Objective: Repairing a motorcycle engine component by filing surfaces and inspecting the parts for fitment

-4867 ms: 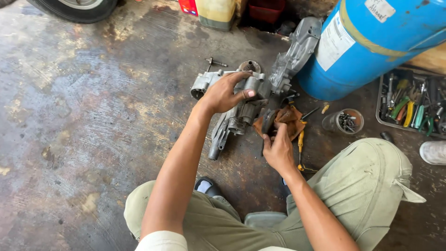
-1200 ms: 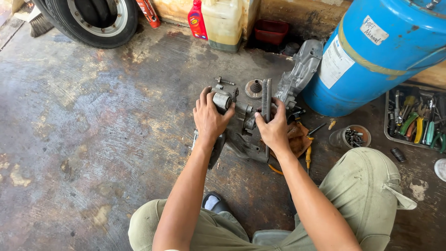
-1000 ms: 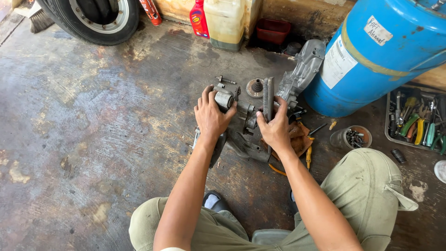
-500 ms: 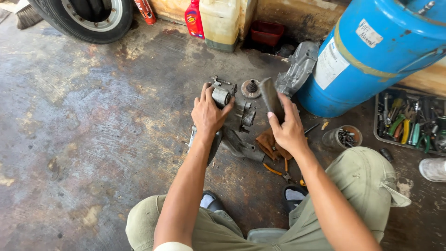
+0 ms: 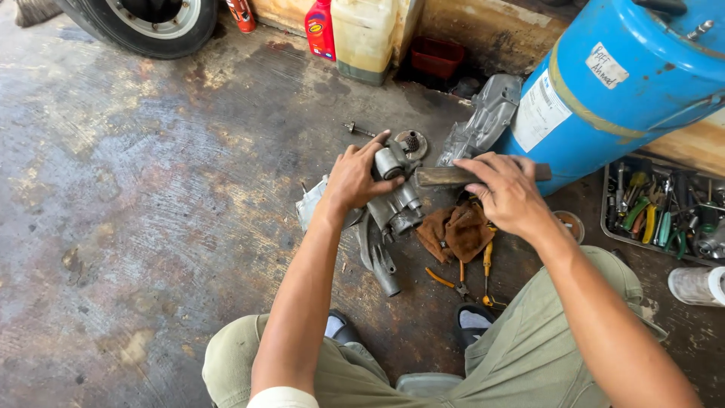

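My left hand [image 5: 355, 177] is spread flat over the grey cast-metal assembly [image 5: 393, 211], fingers curled onto its round boss, pinning it down on the concrete floor [image 5: 151, 189], roughly mid-floor, well in from the wall. My right hand [image 5: 510, 193] is closed around a worn wooden handle [image 5: 445, 176] held level just above the assembly; can't tell what head it carries.

Handling call: casting looks heavy, rigid and probably oily, so slippery. Best grip is the cylindrical boss or the long lower arm, not the thin flanges.

Nearby: brown rag [image 5: 457, 230] touching the assembly's right side, yellow-handled pliers [image 5: 464, 276] just below it, loose bolt [image 5: 359, 130] and small gear [image 5: 411, 142] above. Blue tank [image 5: 627, 83] and tool tray [image 5: 664, 211] off to the right.
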